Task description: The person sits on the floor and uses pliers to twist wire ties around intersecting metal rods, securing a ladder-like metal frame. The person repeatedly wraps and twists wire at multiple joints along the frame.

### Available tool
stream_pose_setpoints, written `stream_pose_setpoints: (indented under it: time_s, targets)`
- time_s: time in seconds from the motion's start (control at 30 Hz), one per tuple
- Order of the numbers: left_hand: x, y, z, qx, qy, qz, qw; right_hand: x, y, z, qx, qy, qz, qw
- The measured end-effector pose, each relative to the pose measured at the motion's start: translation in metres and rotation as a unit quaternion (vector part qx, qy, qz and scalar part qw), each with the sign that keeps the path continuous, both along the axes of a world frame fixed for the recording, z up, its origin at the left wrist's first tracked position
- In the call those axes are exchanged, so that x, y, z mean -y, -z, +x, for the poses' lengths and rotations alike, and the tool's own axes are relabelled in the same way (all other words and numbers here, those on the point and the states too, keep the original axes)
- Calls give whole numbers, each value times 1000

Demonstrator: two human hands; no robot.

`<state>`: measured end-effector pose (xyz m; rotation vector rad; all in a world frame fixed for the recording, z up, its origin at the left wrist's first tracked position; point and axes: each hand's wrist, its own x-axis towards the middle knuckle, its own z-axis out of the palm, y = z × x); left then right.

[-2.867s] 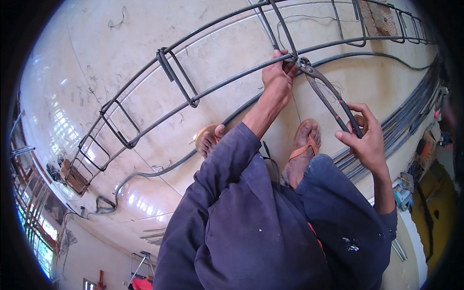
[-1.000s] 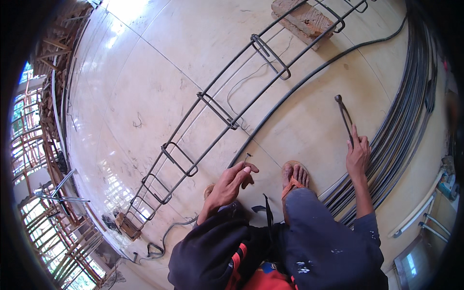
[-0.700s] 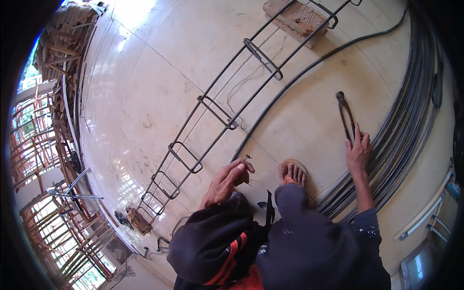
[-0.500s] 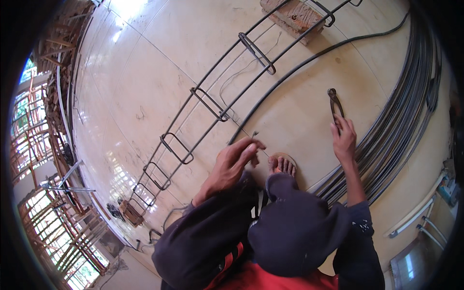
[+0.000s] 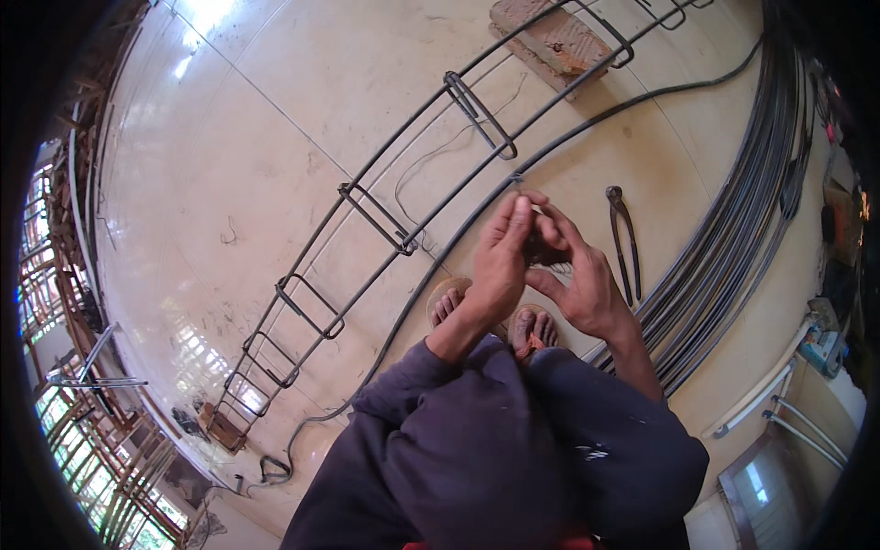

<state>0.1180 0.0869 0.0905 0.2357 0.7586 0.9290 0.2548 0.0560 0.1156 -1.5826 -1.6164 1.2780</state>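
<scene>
My left hand is raised in front of my feet, its thumb and fingers pinched on thin wire, whose small end pokes out above the fingertips. Close against it is my right hand, with curled fingers reaching into the left palm. Something dark sits between the two hands, too shaded to make out. On the tiles to the right lie dark metal pincers, jaws away from me, touched by neither hand. Beyond my hands a long cage of steel rods with rectangular stirrups runs diagonally across the floor.
A brick block props the cage's far end; another brick is at its near left end. A black cable curves beside the cage. Bundled steel rods lie at the right. Timber is stacked at the left.
My right hand has let go of the pincers, now lying on the floor, and has come left to meet my left hand. The left hand has moved up and right.
</scene>
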Motion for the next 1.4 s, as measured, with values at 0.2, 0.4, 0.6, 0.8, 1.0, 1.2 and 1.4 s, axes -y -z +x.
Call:
stream_pose_setpoints:
  time_s: [0.2, 0.4, 0.6, 0.8, 1.0, 1.2, 1.4]
  targets:
    - [-12, 34, 2, 57, -25, 29, 998, 10, -4, 3, -16, 33, -137, 990]
    - [-24, 22, -6, 28, -9, 36, 999, -12, -18, 23, 150, -12, -19, 988]
    - [-21, 23, -3, 44, -42, 52, 997, -44, -21, 5, 146, 13, 4, 989]
    - [-16, 36, -1, 42, -92, 15, 995, -46, 1, 5, 3, -58, -114, 992]
    - [-17, 50, -11, 21, -117, 25, 993, -61, -1, 8, 61, -169, -109, 978]
    - [-28, 32, -5, -64, -108, 30, 992, -65, 40, 15, -56, -35, -102, 993]
    - [-48, 26, 2, -104, -153, 84, 979, -77, 57, 34, 100, -164, -19, 981]
